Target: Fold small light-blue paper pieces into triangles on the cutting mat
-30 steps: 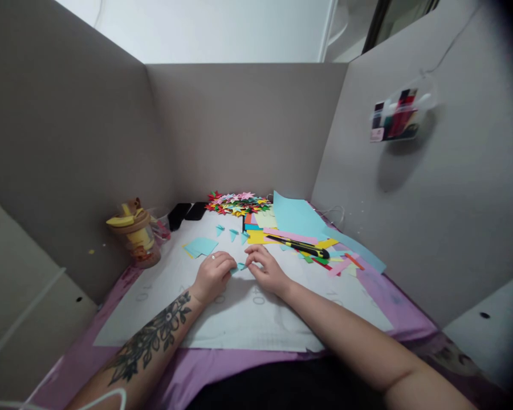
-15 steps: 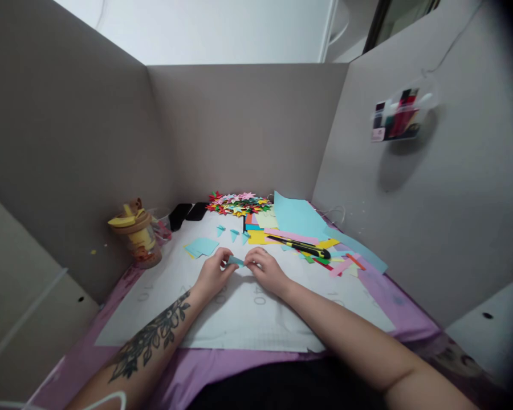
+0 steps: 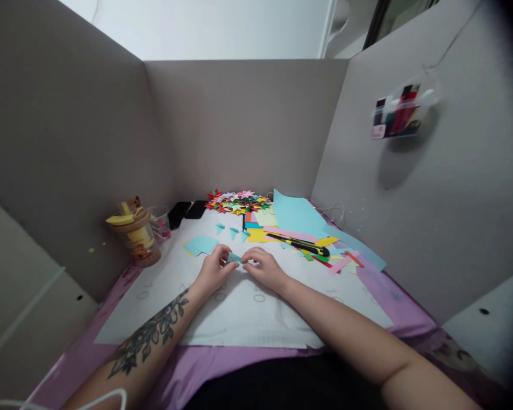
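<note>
Between my two hands is a small folded piece of light blue paper [image 3: 234, 258]. My left hand [image 3: 216, 267] pinches its left side between thumb and fingers. At its right end, the thumb and fingertips of my right hand [image 3: 263, 267] close on the paper. Just beyond my hands, 3 small folded light blue paper pieces [image 3: 233, 233] stand in a row. To the left of them lie flat light blue paper squares [image 3: 203, 245], with a yellow edge showing underneath.
Colourful folded paper stars [image 3: 238, 201] are heaped at the back. A box cutter [image 3: 299, 245] lies on paper strips [image 3: 342, 263] at right, near large blue sheets [image 3: 297, 213]. A lidded cup [image 3: 134, 233] stands at left, beside two black phone-like slabs [image 3: 195, 209].
Both hands keep hold of the blue paper, and my right fingers have shifted slightly left along it. The whole view has tilted a little; nothing else has moved.
</note>
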Motion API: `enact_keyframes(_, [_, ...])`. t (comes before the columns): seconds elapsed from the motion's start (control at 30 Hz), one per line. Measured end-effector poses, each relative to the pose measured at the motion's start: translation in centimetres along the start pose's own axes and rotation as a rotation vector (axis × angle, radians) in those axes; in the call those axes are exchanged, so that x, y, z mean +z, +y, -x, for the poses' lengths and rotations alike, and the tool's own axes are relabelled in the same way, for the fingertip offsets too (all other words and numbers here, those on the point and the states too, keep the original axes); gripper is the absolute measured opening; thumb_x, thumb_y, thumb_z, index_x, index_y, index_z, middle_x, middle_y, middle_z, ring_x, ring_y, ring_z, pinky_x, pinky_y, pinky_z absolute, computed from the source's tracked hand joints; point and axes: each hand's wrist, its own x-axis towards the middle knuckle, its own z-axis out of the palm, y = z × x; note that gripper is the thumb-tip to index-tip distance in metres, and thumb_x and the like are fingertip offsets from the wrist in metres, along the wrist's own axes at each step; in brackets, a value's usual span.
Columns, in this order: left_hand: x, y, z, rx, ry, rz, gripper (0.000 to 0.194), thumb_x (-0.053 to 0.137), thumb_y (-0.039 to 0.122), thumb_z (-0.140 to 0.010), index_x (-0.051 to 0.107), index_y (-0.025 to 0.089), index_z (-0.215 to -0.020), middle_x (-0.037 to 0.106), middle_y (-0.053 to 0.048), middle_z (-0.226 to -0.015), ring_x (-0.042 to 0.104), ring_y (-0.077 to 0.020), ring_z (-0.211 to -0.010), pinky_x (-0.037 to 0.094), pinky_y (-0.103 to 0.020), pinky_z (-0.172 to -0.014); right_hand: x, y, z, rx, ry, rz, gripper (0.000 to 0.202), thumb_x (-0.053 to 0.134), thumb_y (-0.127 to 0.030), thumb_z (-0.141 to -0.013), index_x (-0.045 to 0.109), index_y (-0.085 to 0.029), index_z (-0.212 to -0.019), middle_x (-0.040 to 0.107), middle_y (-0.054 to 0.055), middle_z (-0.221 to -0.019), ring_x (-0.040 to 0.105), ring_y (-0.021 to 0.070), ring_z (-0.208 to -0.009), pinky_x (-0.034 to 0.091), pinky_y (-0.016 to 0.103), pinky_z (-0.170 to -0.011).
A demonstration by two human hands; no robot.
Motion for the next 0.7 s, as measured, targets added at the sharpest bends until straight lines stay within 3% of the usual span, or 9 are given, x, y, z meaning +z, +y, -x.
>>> enact_keyframes(0.4, [0.2,0.2,0.2,0.009,-0.065,-0.014,0.024,0.061,0.021,-0.070,0.050,0.019,-0.092,0.052,0.004,-0.073,0.050,-0.0105,-0.065,0.042,-0.022,-0.061,0.4,0.2,0.1,0.121,0.054,-0.021,0.007,0.052,-0.013,-0.075,0.055,-0.019,-0.076,0.056,0.000,-0.074,0.052,0.0139,-0.072,0.041,0.026,-0.067])
enact_keyframes(0.53, [0.4,0.4,0.1,0.034,-0.078,-0.005,0.025,0.060,0.021,-0.072,0.050,0.019,-0.095,0.060,0.001,-0.087,0.056,-0.0123,-0.075,0.043,-0.023,-0.065,0.8,-0.2,0.2,0.116,0.060,-0.042,0.007,0.050,-0.012,-0.074,0.052,-0.019,-0.077,0.055,0.000,-0.074,0.051,0.0136,-0.072,0.042,0.026,-0.068])
enact_keyframes(0.7, [0.6,0.1,0.2,0.047,-0.111,0.016,0.023,0.059,0.023,-0.075,0.049,0.019,-0.096,0.063,-0.001,-0.085,0.060,-0.0140,-0.079,0.044,-0.024,-0.066,1.2,-0.5,0.1,0.080,0.074,-0.033,0.010,0.051,-0.012,-0.072,0.051,-0.019,-0.078,0.054,0.000,-0.076,0.051,0.0143,-0.074,0.042,0.027,-0.070])
